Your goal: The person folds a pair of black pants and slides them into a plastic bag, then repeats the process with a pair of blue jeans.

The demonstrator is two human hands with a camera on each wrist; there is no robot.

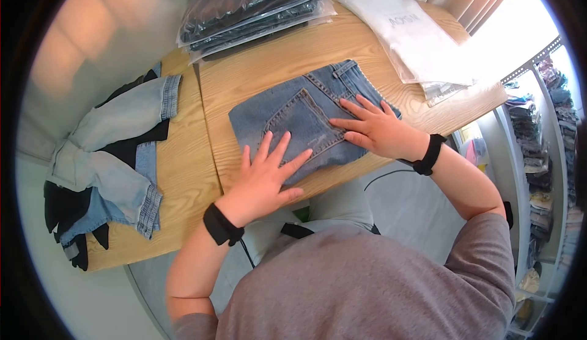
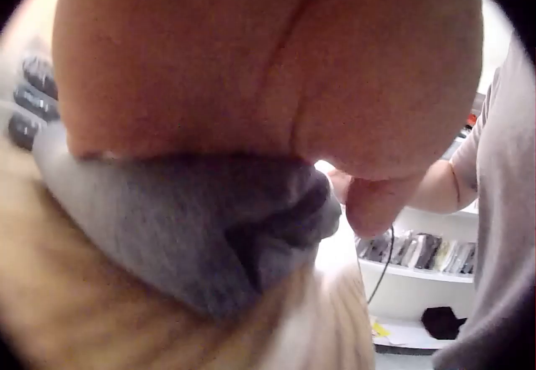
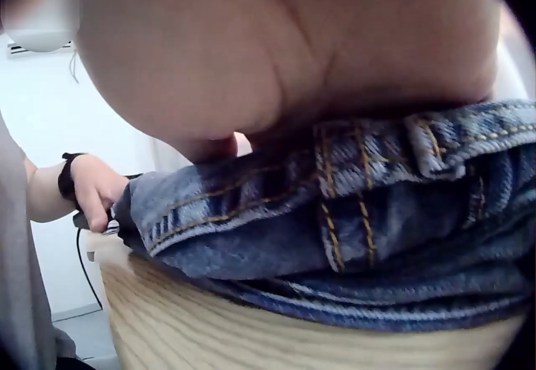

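A pair of folded blue jeans point(image 1: 293, 111) lies on the wooden table, a back pocket facing up and the waistband toward the right. My left hand point(image 1: 260, 181) rests with spread fingers on the near left part of the jeans. On the waistband side, my right hand point(image 1: 382, 129) lies flat with its fingers spread over the denim beside the pocket. In the right wrist view the waistband point(image 3: 377, 169) shows belt loops and yellow stitching under the palm. The left wrist view has the folded denim edge point(image 2: 184, 227) beneath that hand.
Several dark garments in clear bags point(image 1: 251, 16) are stacked at the back of the table point(image 1: 183, 181). White plastic bags point(image 1: 409, 34) lie at the back right. Loose clothes, including light jeans point(image 1: 116, 120), are heaped at left. Shelves of folded clothes point(image 1: 532, 157) stand at right.
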